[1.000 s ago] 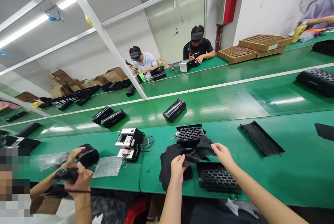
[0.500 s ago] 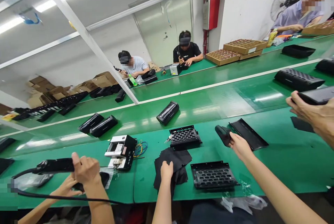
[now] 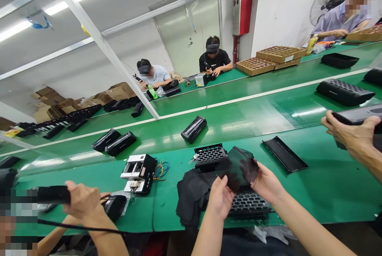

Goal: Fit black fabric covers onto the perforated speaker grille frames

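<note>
The left hand [image 3: 221, 198] and right hand [image 3: 267, 184] hold a thin black cloth [image 3: 238, 168] up between them, just above the near edge of the green counter [image 3: 328, 184]. The left hand pinches the cloth's lower left edge between thumb and fingers. The right hand grips its right side, with the fingers curled behind the fabric. The cloth hangs slightly crumpled and is sheer enough for the fingers to show through.

Right under the hands lies the near grille [image 3: 249, 202], a black perforated plate flat on the counter, partly hidden by the cloth. The far grille [image 3: 210, 155], of the same kind, sits just beyond it. A cloth stack [image 3: 192, 194] lies left of the near grille, touching the left wrist's side. To the right, well apart, a long black panel [image 3: 285, 154] lies at an angle.

Farther left stands a small white and black device [image 3: 139, 168] with coloured wires [image 3: 161, 167] beside it. On the belt [image 3: 268, 116] beyond lies a black speaker [image 3: 193, 128].

At the near left, a co-worker's hand [image 3: 82, 200] grips a black tool [image 3: 53, 194]. At the right edge, another person's hand [image 3: 349, 132] holds a black part [image 3: 361, 114]. Two people sit at the far side, with cardboard trays [image 3: 279, 53] to their right.
</note>
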